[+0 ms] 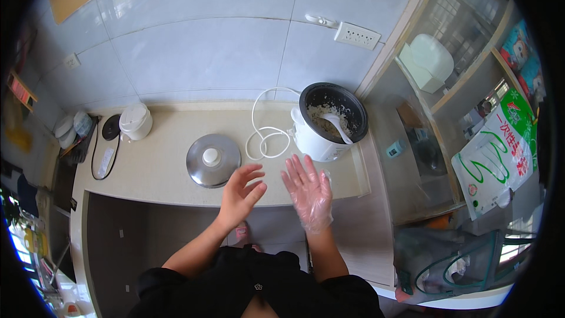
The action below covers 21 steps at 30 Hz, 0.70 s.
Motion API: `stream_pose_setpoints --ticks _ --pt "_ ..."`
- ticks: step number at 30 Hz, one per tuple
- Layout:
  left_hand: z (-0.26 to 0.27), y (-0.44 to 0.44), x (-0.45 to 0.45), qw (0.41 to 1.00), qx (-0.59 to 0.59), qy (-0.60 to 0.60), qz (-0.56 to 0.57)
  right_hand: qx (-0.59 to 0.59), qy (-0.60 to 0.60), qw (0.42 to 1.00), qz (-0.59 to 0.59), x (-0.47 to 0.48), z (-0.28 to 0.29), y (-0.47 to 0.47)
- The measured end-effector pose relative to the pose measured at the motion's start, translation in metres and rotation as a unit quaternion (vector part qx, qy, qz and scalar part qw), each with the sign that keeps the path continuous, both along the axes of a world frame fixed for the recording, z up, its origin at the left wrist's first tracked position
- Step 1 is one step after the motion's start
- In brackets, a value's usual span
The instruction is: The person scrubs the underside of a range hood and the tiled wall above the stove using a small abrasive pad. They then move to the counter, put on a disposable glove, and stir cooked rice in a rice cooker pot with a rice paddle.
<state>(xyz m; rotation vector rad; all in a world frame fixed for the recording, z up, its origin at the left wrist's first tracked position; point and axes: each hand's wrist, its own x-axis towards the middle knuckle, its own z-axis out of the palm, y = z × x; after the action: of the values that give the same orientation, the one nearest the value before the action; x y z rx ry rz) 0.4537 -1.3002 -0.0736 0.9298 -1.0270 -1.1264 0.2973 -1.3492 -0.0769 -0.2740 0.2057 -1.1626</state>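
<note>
My left hand [242,194] is bare and raised before the counter edge, its fingers apart and nothing in it. To its right my right hand [310,194] wears a clear disposable plastic glove [315,214], palm up, fingers spread, holding nothing. Beyond my right hand stands a white rice cooker [309,141] without its lid. Cooked rice [324,115] clings inside its dark pot [359,121], and a white rice paddle [339,127] rests in it. Nearest my left hand, a round steel lid [198,163] with a white knob [212,157] lies on the counter.
A white cord [252,119] loops over the beige counter [167,141] behind the lid. A white lidded canister [136,121] stands at the back left beside a black cord loop [93,163]. Right are a glass-fronted cabinet [384,185], a printed plastic packet [494,154] and a mesh bag [441,265].
</note>
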Motion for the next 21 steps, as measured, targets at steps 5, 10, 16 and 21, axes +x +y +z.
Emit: stream_pose_setpoints --ticks 5,10,16,21 --pt "0.001 -0.040 -0.020 0.963 0.090 0.232 -0.107 0.014 -0.016 1.000 0.004 0.056 0.014 0.003" --pt "-0.016 -0.050 -0.041 0.917 0.155 0.291 -0.224 -0.009 -0.072 0.997 -0.023 0.054 0.035 -0.035" --pt "-0.046 -0.056 -0.073 0.921 0.135 0.101 -0.352 -0.015 0.131 0.957 -0.260 0.029 0.026 -0.087" --pt "-0.047 -0.078 -0.072 0.909 0.118 0.092 -0.390 -0.075 0.366 0.826 -0.422 -0.033 0.032 -0.123"
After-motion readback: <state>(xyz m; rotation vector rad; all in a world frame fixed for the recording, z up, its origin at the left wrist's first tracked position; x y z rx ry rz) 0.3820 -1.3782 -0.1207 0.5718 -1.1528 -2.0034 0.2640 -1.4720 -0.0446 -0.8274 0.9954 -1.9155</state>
